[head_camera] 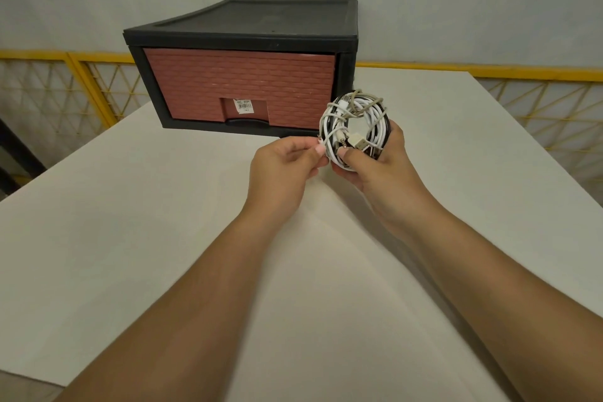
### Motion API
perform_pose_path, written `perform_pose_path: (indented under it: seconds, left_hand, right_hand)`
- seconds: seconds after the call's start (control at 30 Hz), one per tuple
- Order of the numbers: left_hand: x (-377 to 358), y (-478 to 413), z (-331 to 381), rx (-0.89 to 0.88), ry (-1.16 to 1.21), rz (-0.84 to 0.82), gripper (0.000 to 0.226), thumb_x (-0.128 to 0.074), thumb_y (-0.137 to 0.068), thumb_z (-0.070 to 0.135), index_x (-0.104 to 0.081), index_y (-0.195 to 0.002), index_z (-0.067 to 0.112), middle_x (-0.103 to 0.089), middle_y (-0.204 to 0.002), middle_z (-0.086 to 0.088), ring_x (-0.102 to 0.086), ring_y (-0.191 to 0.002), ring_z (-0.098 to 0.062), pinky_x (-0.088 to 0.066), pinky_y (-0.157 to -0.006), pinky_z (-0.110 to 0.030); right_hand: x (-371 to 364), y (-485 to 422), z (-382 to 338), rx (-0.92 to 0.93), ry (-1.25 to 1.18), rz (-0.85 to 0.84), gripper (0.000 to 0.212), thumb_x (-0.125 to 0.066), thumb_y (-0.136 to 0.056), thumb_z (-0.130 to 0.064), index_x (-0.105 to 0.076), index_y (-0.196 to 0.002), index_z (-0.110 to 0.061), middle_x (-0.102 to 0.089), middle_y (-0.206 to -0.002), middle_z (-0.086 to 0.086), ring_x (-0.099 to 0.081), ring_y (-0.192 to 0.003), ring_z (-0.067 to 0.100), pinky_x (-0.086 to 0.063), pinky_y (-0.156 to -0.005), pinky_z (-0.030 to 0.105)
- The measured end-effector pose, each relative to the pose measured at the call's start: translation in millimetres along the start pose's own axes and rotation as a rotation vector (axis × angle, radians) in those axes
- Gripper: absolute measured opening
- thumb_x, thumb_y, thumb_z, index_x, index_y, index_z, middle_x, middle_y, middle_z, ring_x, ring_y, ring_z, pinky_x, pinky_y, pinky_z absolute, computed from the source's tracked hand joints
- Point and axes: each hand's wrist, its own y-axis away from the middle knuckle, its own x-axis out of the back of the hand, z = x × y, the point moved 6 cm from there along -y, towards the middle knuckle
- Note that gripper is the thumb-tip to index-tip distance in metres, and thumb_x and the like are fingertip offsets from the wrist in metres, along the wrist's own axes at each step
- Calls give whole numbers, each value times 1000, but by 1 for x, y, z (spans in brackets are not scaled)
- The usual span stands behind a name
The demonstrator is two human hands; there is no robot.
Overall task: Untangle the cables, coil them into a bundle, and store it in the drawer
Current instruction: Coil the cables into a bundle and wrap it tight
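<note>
Both hands are raised above the white table [146,238], just in front of the drawer unit [241,21]. The right hand [378,161] grips the cable bundle [359,114] from below, thumb over its near side and fingers curled behind it. The bundle is a round coil of white and black cables with a few plugs poking out. The left hand [284,166] pinches a thin cable end [321,141] at the coil's left edge, between thumb and fingertips. The drawer [241,81] is closed, with a reddish brick-pattern front in a black frame and a label sticker [244,106] above its handle recess. A yellow railing [65,57] runs behind the table.
</note>
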Motion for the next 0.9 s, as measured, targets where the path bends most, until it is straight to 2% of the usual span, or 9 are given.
perform_pose_path:
  seconds: [0.2,0.3,0.4,0.53,0.6,0.77,0.9]
  left_hand:
    - [0,-1,-2,37,2,-10,14,-64,-94,9,-70,-87,20,-75,-81,3,-73,-82,-12,-56,-86,-28]
    - [1,-2,-5,59,-15,-6,11,-65,-93,11,-71,-86,18,-75,-77,3,-74,-80,-12,-57,-83,-26]
    - [0,-3,-8,98,-13,-24,9,-65,-93,12,-70,-87,14,-74,-78,0,-74,-80,-13,-56,-74,-21]
    - [-2,-1,-11,182,100,-61,8,-62,-95,12,-69,-90,11,-75,-78,2,-73,-78,-10,-55,-68,-17]
    - [-1,-1,-11,183,100,-29,10,-61,-95,10,-68,-87,11,-75,-75,3,-73,-76,-10,-55,-68,-17]
    - [5,-3,-10,96,-62,89,11,-63,-89,9,-68,-81,16,-75,-75,-1,-74,-83,-15,-55,-91,-36]
    - [12,-4,-8,63,-92,138,8,-65,-87,14,-68,-80,18,-75,-72,2,-74,-85,-19,-53,-96,-46]
  right_hand:
    - [2,0,0,1,42,0,66,-63,-86,-6,-28,-140,-22,-54,-129,-6,-57,-118,11,-53,-96,39]
    - [2,1,-1,31,117,-11,66,-64,-85,-9,-28,-139,-22,-55,-127,-7,-57,-117,10,-51,-99,42]
    - [1,4,-5,50,189,-33,75,-65,-78,-19,-25,-141,-22,-53,-127,-10,-56,-118,8,-48,-102,42]
    - [0,4,-9,86,240,-58,66,-65,-83,-13,-27,-135,-27,-49,-123,-19,-53,-119,7,-46,-103,42]
    - [0,3,-11,112,289,-56,64,-65,-83,-10,-26,-129,-32,-50,-125,-15,-54,-119,7,-46,-103,43]
    - [-1,2,-12,141,370,-38,60,-66,-83,-12,-26,-123,-33,-54,-122,-7,-58,-110,9,-50,-97,43]
    - [-3,3,-13,156,397,-40,58,-64,-85,-11,-26,-123,-31,-53,-123,-4,-57,-109,9,-50,-96,42]
